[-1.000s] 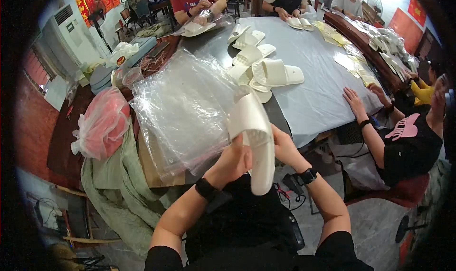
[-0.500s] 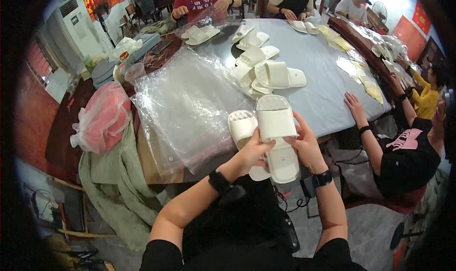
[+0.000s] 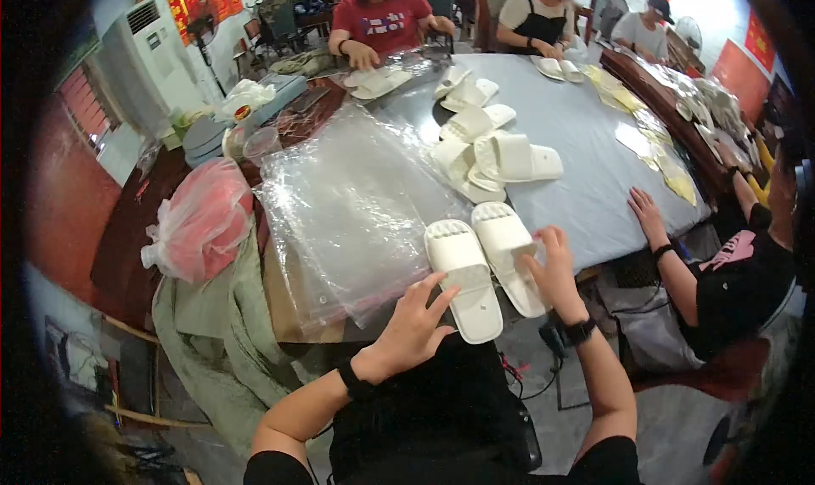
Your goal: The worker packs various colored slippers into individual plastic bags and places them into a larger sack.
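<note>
One pink bundle (image 3: 202, 222) in translucent wrapping sits toward the left end of the table (image 3: 586, 137); a green cloth (image 3: 212, 332) hangs over the near left corner. To its right, clear plastic bags (image 3: 348, 205) lie flat, reaching close to the near edge. Beyond them, at the far edge, a co-worker in a red top (image 3: 386, 22) has a hand just beside white slippers.

Left hand (image 3: 416, 319): fingers spread, thumb held out, fingertips at the outer side of the left slipper (image 3: 464, 273); grasps nothing visibly, and light contact cannot be determined. That slipper lies sole down at the near edge, heel toward the person. Behind it, nearer the table's middle, is an overlapping group of white slippers (image 3: 501, 155). Right slipper (image 3: 503, 234): just beside its mate, angled alike, also at the near edge. Right hand (image 3: 553, 273): fingers raised and parted, thumb across the slipper's outer side, no grip closed around it.

Further right, yellow sheets (image 3: 675, 175) lie along the right edge, and another co-worker's hand (image 3: 649, 220) rests flat near the near right corner.
</note>
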Demonstrator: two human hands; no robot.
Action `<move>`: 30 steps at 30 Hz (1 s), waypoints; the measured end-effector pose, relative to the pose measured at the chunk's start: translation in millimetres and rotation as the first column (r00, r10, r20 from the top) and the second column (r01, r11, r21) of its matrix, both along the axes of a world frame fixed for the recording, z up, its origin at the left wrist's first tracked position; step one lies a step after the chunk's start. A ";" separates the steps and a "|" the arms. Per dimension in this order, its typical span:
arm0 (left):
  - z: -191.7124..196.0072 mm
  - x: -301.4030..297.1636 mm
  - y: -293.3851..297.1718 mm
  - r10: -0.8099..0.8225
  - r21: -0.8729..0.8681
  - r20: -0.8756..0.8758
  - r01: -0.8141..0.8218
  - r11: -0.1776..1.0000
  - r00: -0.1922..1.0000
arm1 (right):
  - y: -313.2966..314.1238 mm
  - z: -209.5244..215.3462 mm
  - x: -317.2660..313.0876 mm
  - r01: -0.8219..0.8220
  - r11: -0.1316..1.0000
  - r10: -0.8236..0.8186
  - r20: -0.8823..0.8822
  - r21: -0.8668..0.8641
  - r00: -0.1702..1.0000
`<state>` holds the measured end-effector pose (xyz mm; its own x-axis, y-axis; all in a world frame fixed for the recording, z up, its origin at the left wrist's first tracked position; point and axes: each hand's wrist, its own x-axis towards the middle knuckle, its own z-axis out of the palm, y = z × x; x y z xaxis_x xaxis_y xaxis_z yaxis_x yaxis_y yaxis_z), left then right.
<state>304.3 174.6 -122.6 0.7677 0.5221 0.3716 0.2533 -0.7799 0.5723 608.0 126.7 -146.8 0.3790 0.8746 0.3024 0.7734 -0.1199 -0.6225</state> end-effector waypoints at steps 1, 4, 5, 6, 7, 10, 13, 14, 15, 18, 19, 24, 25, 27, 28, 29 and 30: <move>0.0 -5.1 3.9 0.013 0.009 0.007 -0.013 1.000 1.000 | -8.2 7.9 -4.3 -0.013 1.000 0.013 0.007 0.009 1.000; -3.2 -31.3 21.2 0.103 0.118 -0.040 -0.097 0.988 0.994 | -26.1 22.2 -22.7 -0.167 0.978 0.191 0.221 -0.123 0.956; -4.1 -41.5 28.7 0.103 0.124 -0.034 -0.098 0.987 0.994 | -23.7 28.2 -38.8 -0.268 0.953 0.292 0.204 -0.138 0.934; -4.7 -52.7 35.2 0.188 0.193 -0.133 -0.161 0.968 0.973 | -23.8 31.1 -52.9 -0.361 0.920 0.386 0.186 -0.155 0.903; -4.4 -57.1 42.2 0.265 0.267 -0.214 -0.205 0.942 0.940 | -14.5 19.4 -57.6 -0.358 0.923 0.384 0.257 -0.142 0.887; -5.1 -76.2 55.9 0.376 0.356 -0.318 -0.258 0.898 0.870 | -1.5 5.9 -75.0 -0.198 0.929 0.284 0.260 -0.312 0.923; -5.6 -105.8 60.5 0.384 0.323 -0.373 -0.270 0.907 0.845 | 7.8 -33.1 -78.8 -0.096 0.957 0.193 0.356 -0.273 0.914; -5.1 -114.5 59.6 0.408 0.349 -0.378 -0.281 0.894 0.831 | 12.1 -40.2 -83.6 -0.082 0.960 0.180 0.367 -0.267 0.912; -5.5 -121.0 56.1 0.390 0.357 -0.359 -0.261 0.897 0.848 | 16.5 -45.0 -85.9 -0.073 0.963 0.170 0.376 -0.259 0.911; -7.9 -125.9 55.4 0.377 0.292 -0.457 -0.265 0.919 0.806 | 9.1 -46.7 -84.5 -0.123 0.981 0.170 0.354 -0.151 0.920; -7.9 -123.2 55.6 0.363 0.245 -0.449 -0.278 0.929 0.816 | 6.5 -47.8 -84.4 -0.114 0.986 0.150 0.350 -0.120 0.925; -7.2 -98.7 66.3 0.267 0.183 -0.285 -0.221 0.958 0.921 | -20.3 -26.6 -43.4 -0.082 0.993 0.058 0.268 0.083 0.962; -11.8 -95.2 69.9 0.250 0.220 -0.213 -0.203 0.954 0.945 | -27.0 -14.9 -40.3 -0.080 0.989 0.057 0.173 0.126 0.983; -12.2 -75.5 73.9 0.205 0.249 -0.134 -0.167 0.954 0.970 | -45.4 11.2 -34.8 -0.042 0.991 0.023 0.143 0.129 0.989; -14.8 -71.2 74.6 0.224 0.250 -0.143 -0.184 0.951 0.964 | -48.8 10.7 -30.8 -0.050 0.982 0.041 0.056 0.181 0.998; -17.6 -68.1 75.0 0.221 0.257 -0.109 -0.187 0.948 0.969 | -55.5 13.3 -28.9 -0.050 0.986 0.050 0.004 0.161 0.999; -19.5 -62.6 74.8 0.205 0.260 -0.073 -0.180 0.949 0.976 | -61.9 14.5 -26.6 -0.056 0.986 0.057 -0.001 0.158 0.998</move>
<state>241.7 249.4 -142.1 0.7011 0.5631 0.4375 0.4578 -0.8258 0.3293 581.3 64.8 -132.3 0.3322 0.8364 0.4359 0.7724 0.0240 -0.6347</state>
